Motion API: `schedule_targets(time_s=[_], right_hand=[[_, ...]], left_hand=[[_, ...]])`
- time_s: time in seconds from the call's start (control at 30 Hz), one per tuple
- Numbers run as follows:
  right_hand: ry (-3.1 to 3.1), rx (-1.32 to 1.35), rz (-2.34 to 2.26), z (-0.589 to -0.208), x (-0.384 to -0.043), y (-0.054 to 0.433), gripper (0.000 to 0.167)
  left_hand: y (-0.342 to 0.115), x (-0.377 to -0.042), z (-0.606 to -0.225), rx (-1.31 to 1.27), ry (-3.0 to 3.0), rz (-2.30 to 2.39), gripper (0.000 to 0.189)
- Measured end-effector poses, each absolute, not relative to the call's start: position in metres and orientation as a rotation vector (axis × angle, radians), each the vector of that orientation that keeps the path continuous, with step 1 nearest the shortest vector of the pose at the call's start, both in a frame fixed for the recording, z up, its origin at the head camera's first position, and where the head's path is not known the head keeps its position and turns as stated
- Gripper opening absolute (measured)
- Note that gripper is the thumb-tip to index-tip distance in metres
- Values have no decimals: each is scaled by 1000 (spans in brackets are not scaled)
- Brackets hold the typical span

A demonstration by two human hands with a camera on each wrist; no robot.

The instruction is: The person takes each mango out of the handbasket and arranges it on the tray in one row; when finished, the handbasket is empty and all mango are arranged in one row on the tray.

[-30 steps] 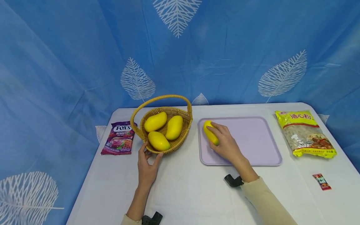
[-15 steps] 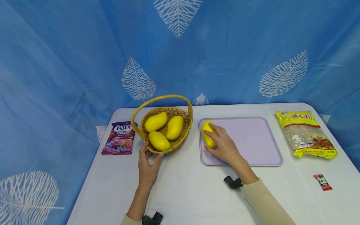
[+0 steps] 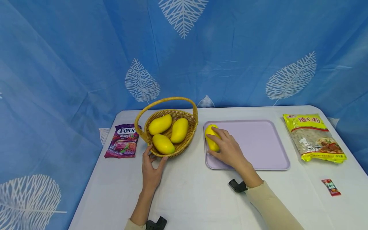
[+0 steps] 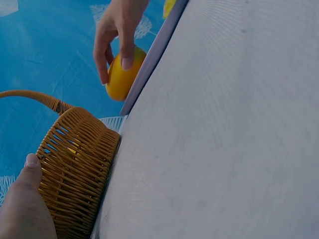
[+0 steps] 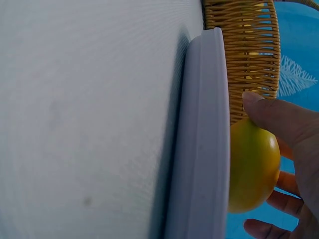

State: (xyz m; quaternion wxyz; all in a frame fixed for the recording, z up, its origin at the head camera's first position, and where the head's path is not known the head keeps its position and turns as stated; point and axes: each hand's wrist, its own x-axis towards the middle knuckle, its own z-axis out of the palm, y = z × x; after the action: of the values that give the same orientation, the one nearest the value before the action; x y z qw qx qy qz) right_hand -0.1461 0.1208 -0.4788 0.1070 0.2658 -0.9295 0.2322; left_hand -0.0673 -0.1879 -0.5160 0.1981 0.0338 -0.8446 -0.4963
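In the head view, my left hand [image 3: 151,174] rests against the near side of a wicker basket [image 3: 188,140]. The left wrist view has its straight thumb [image 4: 31,172] on the wicker; the other fingers are out of sight there. Inside the basket lie three yellow mangoes [image 3: 163,144]. My right hand [image 3: 228,150] holds another mango [image 3: 212,143] at the left end of a lilac tray [image 3: 258,140]. From the right wrist, the thumb lies over one end of this mango [image 5: 251,169], with fingers behind it. The mango appears to touch the tray.
A purple candy bag [image 3: 122,142] lies left of the basket. Right of the tray is a yellow-edged pasta bag [image 3: 314,137], with a small red wrapped candy [image 3: 331,187] nearer me. A blue curtain [image 3: 230,57] hangs behind the white table [image 3: 195,198].
My right hand and its mango have shifted slightly left on the tray, and the mango has turned a little more upright in the view. The left hand and basket stay put.
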Motion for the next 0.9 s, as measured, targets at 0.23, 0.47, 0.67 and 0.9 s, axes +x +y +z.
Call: schedule_targets(time_s=[0.23, 0.47, 0.67, 0.9], right_hand=[[-2716, 794, 672, -477, -144, 120, 61], [-2638, 826, 670, -468, -143, 118, 63], [-2610, 885, 721, -444, -147, 104, 62], [-2608, 979, 799, -416, -159, 75, 67]], left_hand=[[-188, -67, -516, 80, -2360, -1366, 72], [-188, -67, -516, 79, -2355, -1368, 72], [-188, -66, -518, 82, -2357, -1358, 71], [-188, -66, -518, 62, -2345, -1377, 72]])
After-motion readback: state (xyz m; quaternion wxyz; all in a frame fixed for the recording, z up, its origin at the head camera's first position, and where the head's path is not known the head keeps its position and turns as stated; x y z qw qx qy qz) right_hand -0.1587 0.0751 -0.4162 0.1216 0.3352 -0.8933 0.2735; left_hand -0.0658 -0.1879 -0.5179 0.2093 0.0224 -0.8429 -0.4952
